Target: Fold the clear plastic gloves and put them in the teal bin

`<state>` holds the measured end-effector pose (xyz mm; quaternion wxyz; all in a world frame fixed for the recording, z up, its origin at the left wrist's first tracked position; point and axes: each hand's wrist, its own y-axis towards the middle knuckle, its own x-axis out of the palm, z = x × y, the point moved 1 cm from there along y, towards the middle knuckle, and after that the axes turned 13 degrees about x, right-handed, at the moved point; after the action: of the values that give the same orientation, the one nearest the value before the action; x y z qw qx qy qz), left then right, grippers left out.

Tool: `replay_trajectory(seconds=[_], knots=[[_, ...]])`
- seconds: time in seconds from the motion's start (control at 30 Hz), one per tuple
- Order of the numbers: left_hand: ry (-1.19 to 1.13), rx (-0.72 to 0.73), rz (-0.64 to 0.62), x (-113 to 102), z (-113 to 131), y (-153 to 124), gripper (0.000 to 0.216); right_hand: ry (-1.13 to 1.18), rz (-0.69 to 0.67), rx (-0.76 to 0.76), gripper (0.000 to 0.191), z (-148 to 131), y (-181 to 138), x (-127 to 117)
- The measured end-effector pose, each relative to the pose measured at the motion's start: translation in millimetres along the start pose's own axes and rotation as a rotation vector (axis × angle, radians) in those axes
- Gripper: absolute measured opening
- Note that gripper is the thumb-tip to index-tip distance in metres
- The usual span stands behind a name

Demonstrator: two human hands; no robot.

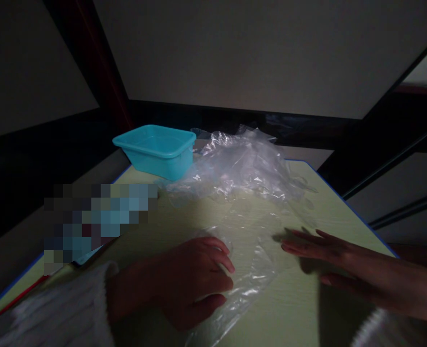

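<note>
A thin, clear plastic piece [251, 284], which looks like a disposable glove, lies flat and wrinkled on the table in front of me. My left hand [195, 282] rests at its left side, palm down, fingers loosely bent and apart, with the thumb low; it appears to touch the plastic without gripping it. To the right of the plastic, my right hand [347, 265] hovers just over the table with its fingers stretched out and nothing in them. Farther back is a crumpled heap of similar clear plastic [249, 161], with finger-shaped edges on its right.
A turquoise plastic basin [155, 164] stands at the back left, beside the heap. A pixelated flat object [108, 217] lies on the left edge, and a red strip [21, 295] is nearer me. The pale table [293, 318] has a blue edge; pale panels rise behind it.
</note>
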<state>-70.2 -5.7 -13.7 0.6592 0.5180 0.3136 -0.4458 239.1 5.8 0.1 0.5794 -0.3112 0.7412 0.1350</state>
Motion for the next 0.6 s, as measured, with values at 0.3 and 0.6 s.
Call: replay_trajectory(seconds=[0.3,0.6], knots=[[-0.065,0.026,-0.044,6.5,8.6,3.1,0.016,-0.006,-0.038,0.122,0.052,-18.0,28.0,4.2],[-0.123,0.086,-0.113,10.1,10.6,6.4,0.014,-0.064,0.047,0.119,0.051,-25.1,48.2,8.0]])
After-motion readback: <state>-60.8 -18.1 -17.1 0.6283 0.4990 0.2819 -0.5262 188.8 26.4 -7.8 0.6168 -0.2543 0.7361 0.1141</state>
